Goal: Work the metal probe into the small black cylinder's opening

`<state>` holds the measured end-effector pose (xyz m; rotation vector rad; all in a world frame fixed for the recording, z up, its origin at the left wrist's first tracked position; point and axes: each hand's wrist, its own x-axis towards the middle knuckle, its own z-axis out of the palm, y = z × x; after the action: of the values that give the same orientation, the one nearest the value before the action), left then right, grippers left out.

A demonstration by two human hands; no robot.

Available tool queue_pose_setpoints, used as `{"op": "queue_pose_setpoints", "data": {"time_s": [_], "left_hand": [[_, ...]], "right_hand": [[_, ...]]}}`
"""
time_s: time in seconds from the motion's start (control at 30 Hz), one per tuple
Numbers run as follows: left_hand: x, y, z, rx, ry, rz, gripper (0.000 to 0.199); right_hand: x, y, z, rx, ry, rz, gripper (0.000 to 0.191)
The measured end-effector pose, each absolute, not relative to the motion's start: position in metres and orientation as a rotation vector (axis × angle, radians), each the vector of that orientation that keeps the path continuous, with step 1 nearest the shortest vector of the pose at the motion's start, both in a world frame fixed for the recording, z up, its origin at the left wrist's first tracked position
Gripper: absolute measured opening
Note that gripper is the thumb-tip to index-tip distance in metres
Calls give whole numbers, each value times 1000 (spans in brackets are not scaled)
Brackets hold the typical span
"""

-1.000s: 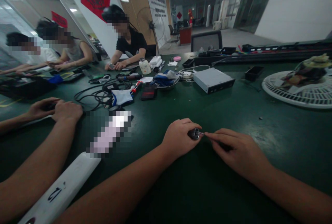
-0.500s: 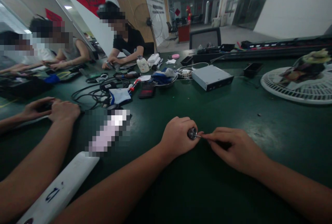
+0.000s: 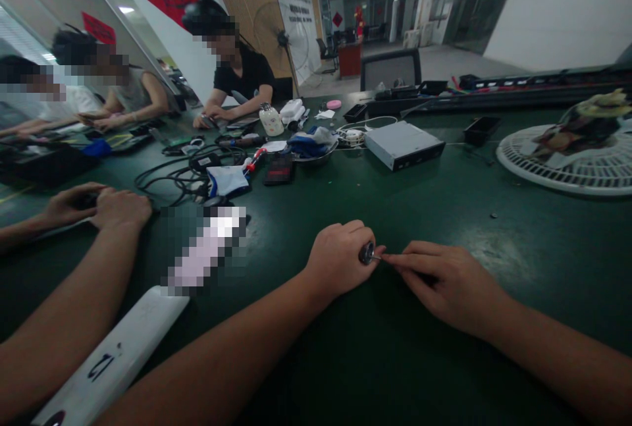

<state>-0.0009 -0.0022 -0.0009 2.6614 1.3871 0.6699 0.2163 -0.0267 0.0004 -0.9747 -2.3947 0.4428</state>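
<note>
The person's left hand (image 3: pixel 336 261) is closed round a small dark metal cylinder (image 3: pixel 367 253), its round end glinting. The right hand (image 3: pixel 444 281) pinches a thin metal pin (image 3: pixel 376 257) that sticks out of the cylinder. Both hands are nearly touching at twelve o'clock, just above a dull green table (image 3: pixel 395 360). Farther out, a grey metal box (image 3: pixel 405 145) sits at one o'clock, a white plastic fan guard (image 3: pixel 557 166) lies at two o'clock, and black cables (image 3: pixel 182 179) loop at eleven o'clock. A co-worker's hands (image 3: pixel 121 209) rest at ten o'clock.
</note>
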Motion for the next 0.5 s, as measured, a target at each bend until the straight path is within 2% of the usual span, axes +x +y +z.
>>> {"op": "queue_pose_setpoints", "data": {"time_s": [0.17, 0.37, 0.5], "left_hand": [[0, -3, 0, 2668, 1404, 635, 14], [0, -6, 0, 2720, 1354, 685, 26], [0, -4, 0, 2752, 1418, 617, 21]], "right_hand": [[217, -30, -1, -1079, -2431, 172, 39], [221, -29, 1, -786, -2527, 192, 40], [219, -30, 2, -1023, -2516, 127, 38]]}}
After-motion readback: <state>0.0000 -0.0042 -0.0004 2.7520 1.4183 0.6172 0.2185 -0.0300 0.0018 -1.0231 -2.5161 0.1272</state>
